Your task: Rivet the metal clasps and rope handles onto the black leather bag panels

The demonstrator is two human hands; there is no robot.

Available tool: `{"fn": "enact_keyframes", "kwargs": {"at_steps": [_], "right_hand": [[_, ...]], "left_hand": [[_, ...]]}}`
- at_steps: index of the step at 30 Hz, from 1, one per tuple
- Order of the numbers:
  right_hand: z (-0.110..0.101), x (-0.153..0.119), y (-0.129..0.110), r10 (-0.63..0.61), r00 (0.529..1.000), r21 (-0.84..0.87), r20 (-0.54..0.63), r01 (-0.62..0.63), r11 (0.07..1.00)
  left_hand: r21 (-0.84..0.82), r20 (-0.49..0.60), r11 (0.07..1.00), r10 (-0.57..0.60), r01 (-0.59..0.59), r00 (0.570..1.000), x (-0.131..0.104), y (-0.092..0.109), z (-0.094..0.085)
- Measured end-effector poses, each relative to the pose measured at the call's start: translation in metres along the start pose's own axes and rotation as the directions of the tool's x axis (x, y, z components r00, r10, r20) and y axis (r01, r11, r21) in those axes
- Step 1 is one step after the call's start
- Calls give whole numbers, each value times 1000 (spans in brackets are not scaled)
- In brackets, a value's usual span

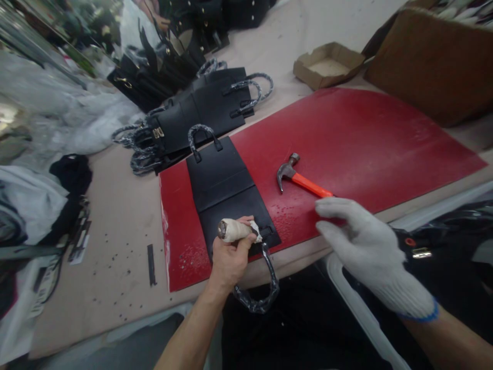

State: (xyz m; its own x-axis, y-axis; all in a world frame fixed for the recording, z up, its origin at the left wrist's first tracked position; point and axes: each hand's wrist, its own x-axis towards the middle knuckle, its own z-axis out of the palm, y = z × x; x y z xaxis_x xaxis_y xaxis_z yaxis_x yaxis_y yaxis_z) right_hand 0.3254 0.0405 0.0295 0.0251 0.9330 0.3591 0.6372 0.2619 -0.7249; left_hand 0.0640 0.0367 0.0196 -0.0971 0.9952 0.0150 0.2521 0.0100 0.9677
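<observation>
My bare left hand (231, 262) is closed around a punch tool (233, 230) wrapped in whitish tape, its metal end showing. The tool is over the near end of a black leather bag panel (221, 177), close to a small strap. One plastic-wrapped handle (202, 131) lies at the panel's far end; another wrapped handle (271, 288) hangs over the table edge. My right hand (362, 246), in a white knit glove, is beside the grip end of a claw hammer (304, 180) with an orange handle. Its thumb and fingers are apart; contact with the hammer is unclear.
A red mat (370, 139) lies beneath the panel and hammer. Stacked black bag panels (204, 105) lie beyond. At the back right are a shallow cardboard tray (327, 64) and a large carton (435, 61). A black strip (151, 264) lies left. Another person's hand (162, 23) shows far back.
</observation>
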Motion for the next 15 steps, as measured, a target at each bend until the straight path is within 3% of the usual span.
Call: {"fn": "enact_keyframes", "kwargs": {"at_steps": [3,6,11,15], "right_hand": [[-16,9,22,-57,998,-308,-18,49,950],[-19,15,34,-51,993,-544,107,102,833],[-11,24,12,176,926,-779,333,165,604],[-5,33,-3,271,883,-811,382,179,557]], "left_hand": [[20,-11,999,28,-28,1000,-1,1,3],[69,2,995,78,-78,997,-3,1,7],[169,80,965,189,-200,979,-1,-2,8],[230,114,948,198,-220,974,1,0,10]]}}
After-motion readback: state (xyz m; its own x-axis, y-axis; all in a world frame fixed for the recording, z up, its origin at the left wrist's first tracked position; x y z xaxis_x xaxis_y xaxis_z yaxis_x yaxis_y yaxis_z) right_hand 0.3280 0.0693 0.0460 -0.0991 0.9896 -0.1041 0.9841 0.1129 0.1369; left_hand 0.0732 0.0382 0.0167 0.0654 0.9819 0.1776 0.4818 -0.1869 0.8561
